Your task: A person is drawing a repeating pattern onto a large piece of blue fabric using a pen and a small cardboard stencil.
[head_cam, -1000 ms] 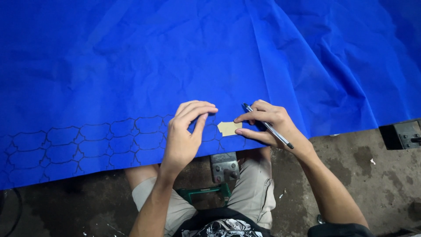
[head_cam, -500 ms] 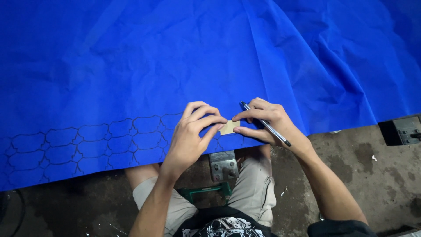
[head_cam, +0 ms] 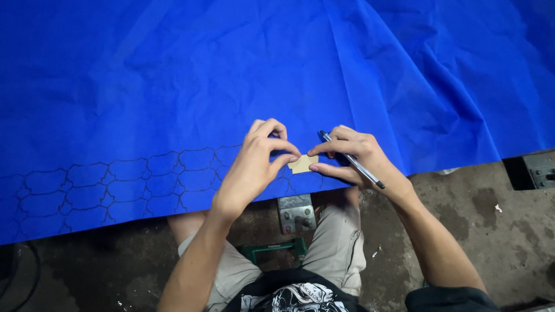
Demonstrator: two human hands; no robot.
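1. both hands are on a small tan card template lying flat on the blue fabric, close to the near edge and right where the row of drawn outlines ends.
2. left hand is pinching the card's left side with thumb and fingertips.
3. right hand presses the card's right edge with thumb and forefinger, with a pen tucked between the fingers, tip pointing away from the card.
4. to do this well i'd say butt the card up snug against the last outline, flatten the wrinkles under it, and keep it pinned so it can't creep.
5. metal bracket sits on the stained floor below.
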